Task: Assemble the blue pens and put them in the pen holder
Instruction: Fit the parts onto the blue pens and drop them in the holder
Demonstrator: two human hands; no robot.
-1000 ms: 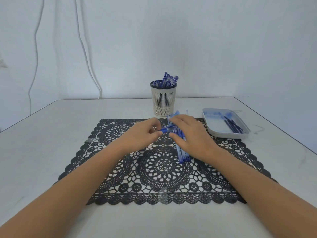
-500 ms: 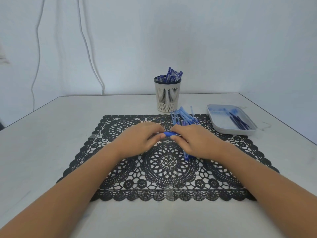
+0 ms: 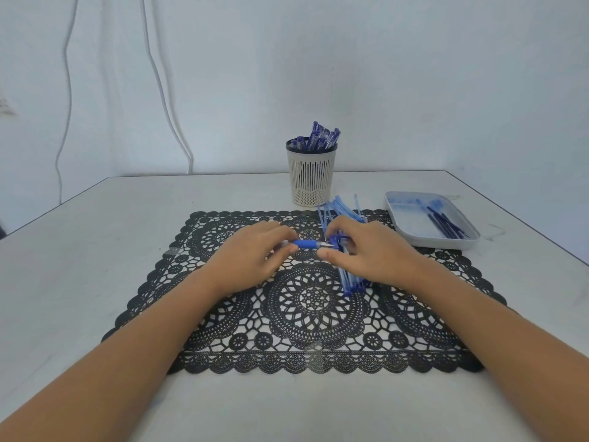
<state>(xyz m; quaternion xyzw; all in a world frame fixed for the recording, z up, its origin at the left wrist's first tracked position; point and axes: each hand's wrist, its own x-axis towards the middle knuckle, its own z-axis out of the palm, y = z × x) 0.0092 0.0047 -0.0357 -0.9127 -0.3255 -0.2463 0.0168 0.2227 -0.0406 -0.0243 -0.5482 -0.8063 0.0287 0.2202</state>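
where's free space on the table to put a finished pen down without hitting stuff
Free: the bare table left of the black lace mat, and the mat's near half below both hands. Crowded: the far right, where the pen holder, the loose pen pile and the tray sit close together.

Pale bluish wall [image 3: 414, 74] at the far side, two thin white cables [image 3: 165, 106] hanging down at left, light grey table [image 3: 95, 250] in soft even light

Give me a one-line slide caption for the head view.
Both hands hold a blue pen over a black mat; pen holder behind.
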